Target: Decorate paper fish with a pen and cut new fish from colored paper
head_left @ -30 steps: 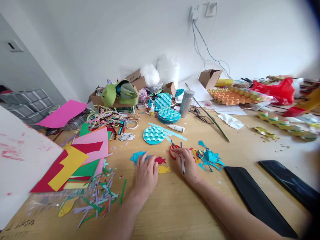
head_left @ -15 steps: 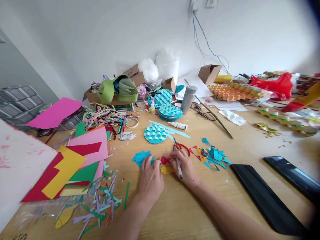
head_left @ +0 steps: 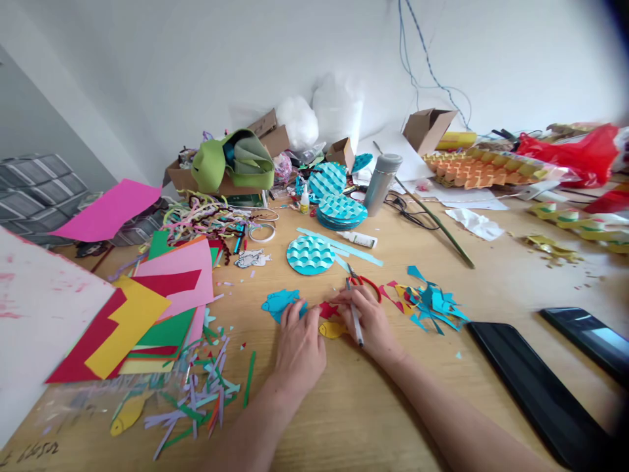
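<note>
My left hand (head_left: 301,347) rests palm down on the table, fingers stretched forward. Its fingertips lie over the edge of a blue paper fish (head_left: 280,304) and beside a small red paper cutout (head_left: 327,309). In my right hand (head_left: 371,324) is a pen (head_left: 356,320) with a clear barrel, its dark end pointing down toward me. The right fingertips touch the red cutout. Between the hands lies a yellow paper fish (head_left: 331,330), its tail end partly hidden by the right hand. Red-handled scissors (head_left: 369,283) lie just beyond the right hand.
Blue paper scraps (head_left: 435,303) and two dark phones (head_left: 528,383) lie on the right. Ahead are a woven blue disc (head_left: 309,254), a glue bottle (head_left: 358,239) and a grey flask (head_left: 383,183). Coloured paper sheets (head_left: 171,331) and paper strips (head_left: 216,387) spread on the left.
The view has shifted slightly, so the table's things appear a little further right and mostly higher. Both hands stay by the paper cutouts, and the right hand still holds the pen.
</note>
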The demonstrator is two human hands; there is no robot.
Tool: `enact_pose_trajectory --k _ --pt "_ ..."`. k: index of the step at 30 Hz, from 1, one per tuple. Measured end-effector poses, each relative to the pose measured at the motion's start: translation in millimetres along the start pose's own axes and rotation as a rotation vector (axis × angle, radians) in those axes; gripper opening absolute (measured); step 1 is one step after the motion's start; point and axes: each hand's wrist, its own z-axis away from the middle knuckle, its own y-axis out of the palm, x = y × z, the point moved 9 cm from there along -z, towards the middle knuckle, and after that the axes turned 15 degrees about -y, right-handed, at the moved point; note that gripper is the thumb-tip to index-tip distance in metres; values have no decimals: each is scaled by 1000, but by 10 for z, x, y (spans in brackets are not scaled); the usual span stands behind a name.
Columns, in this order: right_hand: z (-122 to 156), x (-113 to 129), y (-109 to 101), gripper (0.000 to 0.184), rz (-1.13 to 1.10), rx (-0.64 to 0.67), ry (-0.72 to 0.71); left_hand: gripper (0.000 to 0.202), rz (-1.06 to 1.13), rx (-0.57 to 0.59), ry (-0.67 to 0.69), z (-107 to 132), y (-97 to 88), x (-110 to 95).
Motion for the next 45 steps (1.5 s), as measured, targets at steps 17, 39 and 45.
enact_pose_trajectory --k 17,39,45 --pt "-8 -40 -48 17 -18 138 -30 50 -57 89 -2 33 18 -96" --pt "74 -439 179 37 -658 -185 596 46 -57 123 -8 57 80 -96" --pt "201 -510 305 23 -636 -144 577 42 -58 121 -18 44 71 -90"
